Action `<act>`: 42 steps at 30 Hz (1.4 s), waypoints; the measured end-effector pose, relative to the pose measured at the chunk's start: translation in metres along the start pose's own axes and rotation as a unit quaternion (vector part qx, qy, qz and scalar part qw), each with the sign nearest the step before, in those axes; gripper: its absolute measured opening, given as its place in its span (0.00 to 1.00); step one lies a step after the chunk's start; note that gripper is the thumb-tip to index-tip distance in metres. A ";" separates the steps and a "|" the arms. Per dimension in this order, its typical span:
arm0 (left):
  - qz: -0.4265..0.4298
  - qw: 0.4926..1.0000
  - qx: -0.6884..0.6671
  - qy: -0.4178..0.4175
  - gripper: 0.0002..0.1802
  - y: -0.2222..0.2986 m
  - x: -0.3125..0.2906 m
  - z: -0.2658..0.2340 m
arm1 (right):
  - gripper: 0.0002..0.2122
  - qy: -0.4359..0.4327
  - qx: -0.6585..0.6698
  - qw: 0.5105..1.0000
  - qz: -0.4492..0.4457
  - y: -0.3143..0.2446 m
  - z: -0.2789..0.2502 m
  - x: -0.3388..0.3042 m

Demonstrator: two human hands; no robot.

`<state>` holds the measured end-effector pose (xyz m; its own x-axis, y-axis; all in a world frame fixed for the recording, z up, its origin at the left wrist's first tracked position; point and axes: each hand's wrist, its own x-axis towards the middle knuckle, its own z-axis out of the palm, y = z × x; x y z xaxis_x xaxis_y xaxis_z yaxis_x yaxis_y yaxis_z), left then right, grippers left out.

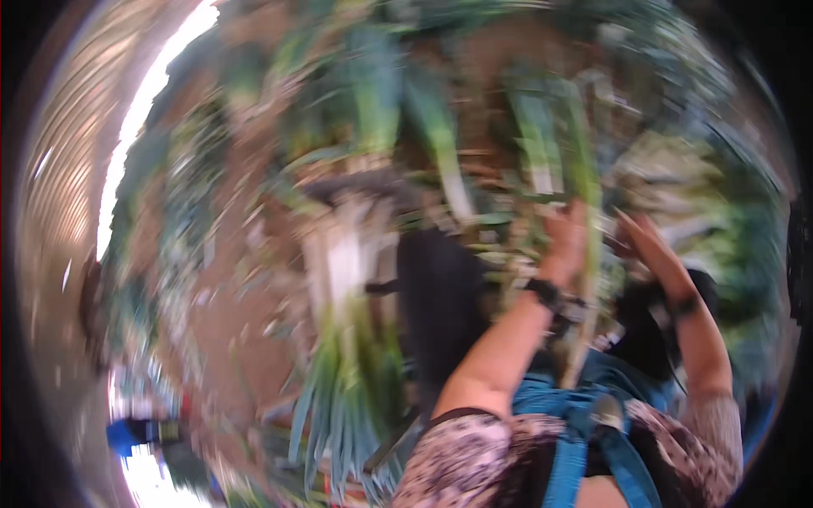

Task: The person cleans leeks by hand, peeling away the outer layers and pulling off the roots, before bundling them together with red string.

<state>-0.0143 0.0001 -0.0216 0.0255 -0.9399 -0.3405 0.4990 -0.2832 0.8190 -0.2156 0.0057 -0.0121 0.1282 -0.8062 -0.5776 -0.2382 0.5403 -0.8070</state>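
- Left hand (566, 237): beside a long leek (588, 182); grip cannot be told (motion blur).
- Right hand (650, 241): fingers extended, hold likewise unclear.
- Leek bundle (345, 267): left of left hand.

The big leek bundle (345, 262) fades from white through yellow-green to blue-green leaves. Right of the bundle, a broad shape (436, 305) is near-black, the long stalk (591, 245) is yellow-green, my wristband (544, 294) black, my straps (569, 461) blue, my sleeve (461, 449) mottled pinkish and black. Left of the bundle, the ground (237, 313) is reddish brown.
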 end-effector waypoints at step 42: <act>-0.038 0.752 0.649 -0.113 0.24 -0.010 -0.045 -0.079 | 0.17 0.234 0.406 0.866 -0.175 -0.086 -0.020 0.014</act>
<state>0.0475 0.0606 -0.0510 -0.1813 -0.8786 -0.4418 -0.7768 -0.1475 0.6122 -0.2130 -0.0569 0.0520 -0.3929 -0.8618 -0.3208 0.5161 0.0821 -0.8526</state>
